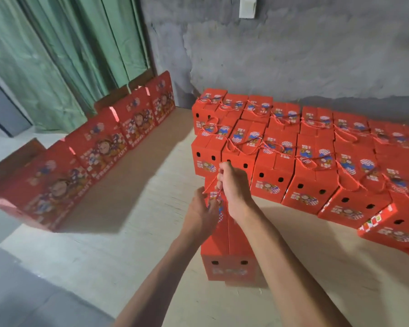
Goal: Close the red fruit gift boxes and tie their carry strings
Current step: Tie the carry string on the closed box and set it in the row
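Your pale woven floor mat (132,232) carries one closed red cardboard gift box (227,256) near its front edge, packed rows of closed red boxes (300,166) toward the right, and flattened red cartons (85,159) standing along the left edge.

Red boxes (312,185) (cartoon prints), red-white twisted string (211,184), green curtain (57,55)

I look down on one red gift box (229,244) standing alone on the pale floor (118,208), its lid flaps closed. My right hand (232,185) is raised above it, fingers curled around the red-and-white carry string (211,185), which runs taut down to the lid. My left hand (202,211) pinches the string low at the box top. Rows of closed boxes (316,161) with strings sit to the right; flat unfolded boxes (92,149) lean along the left by green curtains (69,55).
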A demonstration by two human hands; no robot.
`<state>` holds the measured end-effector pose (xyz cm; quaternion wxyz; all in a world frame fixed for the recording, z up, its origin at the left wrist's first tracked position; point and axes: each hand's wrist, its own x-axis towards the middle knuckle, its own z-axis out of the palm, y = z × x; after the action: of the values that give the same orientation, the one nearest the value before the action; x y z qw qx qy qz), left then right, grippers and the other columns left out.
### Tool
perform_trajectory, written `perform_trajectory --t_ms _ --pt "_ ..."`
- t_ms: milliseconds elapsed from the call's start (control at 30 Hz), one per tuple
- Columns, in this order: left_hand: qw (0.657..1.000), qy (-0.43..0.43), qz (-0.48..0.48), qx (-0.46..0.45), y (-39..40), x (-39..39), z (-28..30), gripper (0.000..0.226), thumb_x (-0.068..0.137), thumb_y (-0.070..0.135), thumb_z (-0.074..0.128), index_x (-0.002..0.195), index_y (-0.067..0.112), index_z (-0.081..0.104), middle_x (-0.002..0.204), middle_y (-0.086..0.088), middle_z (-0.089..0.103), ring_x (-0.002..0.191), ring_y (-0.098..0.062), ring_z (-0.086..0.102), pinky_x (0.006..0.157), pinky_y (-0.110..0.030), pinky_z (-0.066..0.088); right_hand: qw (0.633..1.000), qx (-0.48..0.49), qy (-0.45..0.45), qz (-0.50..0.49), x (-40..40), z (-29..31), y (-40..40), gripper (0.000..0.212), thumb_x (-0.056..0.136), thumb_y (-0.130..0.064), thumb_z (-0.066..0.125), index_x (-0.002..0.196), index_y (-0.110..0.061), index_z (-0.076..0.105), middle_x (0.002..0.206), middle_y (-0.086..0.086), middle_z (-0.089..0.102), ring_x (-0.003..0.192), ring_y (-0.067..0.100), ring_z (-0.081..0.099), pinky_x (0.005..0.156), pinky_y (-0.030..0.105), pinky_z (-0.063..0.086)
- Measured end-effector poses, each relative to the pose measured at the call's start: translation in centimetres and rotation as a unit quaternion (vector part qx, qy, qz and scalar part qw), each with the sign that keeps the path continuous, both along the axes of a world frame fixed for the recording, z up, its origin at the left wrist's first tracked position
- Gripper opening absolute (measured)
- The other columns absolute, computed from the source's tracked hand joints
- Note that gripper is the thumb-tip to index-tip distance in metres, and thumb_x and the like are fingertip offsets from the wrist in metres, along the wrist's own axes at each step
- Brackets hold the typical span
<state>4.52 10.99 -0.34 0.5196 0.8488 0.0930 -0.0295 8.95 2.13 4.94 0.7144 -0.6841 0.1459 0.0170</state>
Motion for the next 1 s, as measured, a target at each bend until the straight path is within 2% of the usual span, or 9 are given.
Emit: perform_trajectory --t_ms 33,100,200,300,433,533,700,833,1000 --pt "1.000 -0.011 0.011 0.006 0.7 0.1 0.2 0.048 0.103 0.031 0.048 0.147 0.016 0.037 0.128 0.001 0.058 0.123 -0.025 0.057 0.096 -0.041 0.048 1.000 -0.003 -0.011 0.007 0.4 0.3 1.2 0.023 0.092 -0.026 0.049 0.073 -0.013 0.046 0.064 0.009 0.036 0.065 0.021 0.035 0.064 0.038 0.031" --pt "0.999 -0.029 0.015 0.023 2.0 0.3 0.1 0.054 0.099 0.036 0.053 0.147 0.016 0.036 0.137 -0.004 0.055 0.131 -0.028 0.052 0.104 -0.047 0.044 0.999 -0.012 -0.032 0.018 1.3 0.6 3.9 0.020 0.094 -0.026 0.048 0.078 -0.016 0.047 0.072 0.008 0.034 0.069 0.022 0.032 0.066 0.039 0.028" --pt "0.989 -0.018 -0.017 0.144 3.5 1.0 -0.1 0.089 0.096 0.054 0.054 0.161 0.014 0.009 0.163 -0.008 0.025 0.150 -0.029 0.026 0.120 -0.048 0.026 0.999 -0.019 -0.041 0.025 2.6 0.8 7.8 0.022 0.095 -0.027 0.049 0.076 -0.017 0.042 0.074 0.007 0.030 0.068 0.021 0.030 0.063 0.037 0.029" --pt "0.971 -0.037 0.000 0.237 6.5 3.8 -0.8 0.095 0.097 0.058 0.048 0.161 0.015 -0.007 0.169 -0.005 0.004 0.155 -0.025 0.010 0.124 -0.043 0.014 0.998 -0.020 -0.052 0.027 5.1 0.9 12.2 0.030 0.095 -0.027 0.051 0.072 -0.016 0.036 0.071 0.007 0.026 0.066 0.020 0.028 0.061 0.036 0.030" --pt "0.961 -0.022 0.006 0.275 13.0 9.1 -2.2 0.099 0.098 0.063 0.047 0.161 0.015 -0.013 0.170 -0.006 -0.007 0.157 -0.025 -0.003 0.126 -0.045 0.005 0.998 -0.026 -0.057 0.014 9.4 0.7 18.8 0.033 0.094 -0.029 0.052 0.070 -0.014 0.034 0.068 0.008 0.029 0.065 0.020 0.032 0.064 0.038 0.033" --pt "0.954 -0.017 -0.022 0.297 18.1 13.5 -2.9 0.088 0.103 0.057 0.040 0.161 0.015 -0.012 0.170 -0.005 -0.007 0.157 -0.024 -0.003 0.125 -0.047 0.002 0.999 -0.035 -0.032 -0.015 13.0 0.2 23.9 0.032 0.095 -0.034 0.054 0.071 -0.017 0.040 0.065 0.000 0.042 0.065 0.020 0.046 0.066 0.036 0.040" --pt "0.951 -0.034 -0.077 0.298 24.2 19.4 -2.7 0.079 0.105 0.052 0.038 0.162 0.018 -0.005 0.170 -0.004 -0.002 0.157 -0.023 0.000 0.125 -0.052 -0.001 0.995 -0.067 -0.007 -0.072 18.3 -0.3 29.3 0.033 0.095 -0.035 0.056 0.069 -0.019 0.043 0.050 -0.011 0.043 0.049 0.011 0.046 0.058 0.029 0.039" --pt "0.944 -0.040 -0.103 0.311 26.8 24.4 -2.6 0.073 0.107 0.049 0.036 0.163 0.021 -0.002 0.170 -0.002 -0.002 0.157 -0.020 0.002 0.125 -0.051 -0.004 0.992 -0.080 -0.008 -0.096 22.4 -0.4 31.6 0.031 0.094 -0.037 0.056 0.071 -0.019 0.047 0.058 -0.004 0.050 0.055 0.014 0.052 0.061 0.029 0.043" --pt "0.952 -0.044 -0.150 0.264 27.6 30.3 -2.7 0.075 0.107 0.045 0.041 0.163 0.021 -0.002 0.169 -0.003 0.000 0.157 -0.021 0.000 0.126 -0.053 0.000 0.988 -0.090 -0.002 -0.122 27.8 -0.2 32.0 0.030 0.094 -0.036 0.055 0.073 -0.017 0.047 0.066 0.003 0.053 0.066 0.023 0.055 0.075 0.042 0.051"
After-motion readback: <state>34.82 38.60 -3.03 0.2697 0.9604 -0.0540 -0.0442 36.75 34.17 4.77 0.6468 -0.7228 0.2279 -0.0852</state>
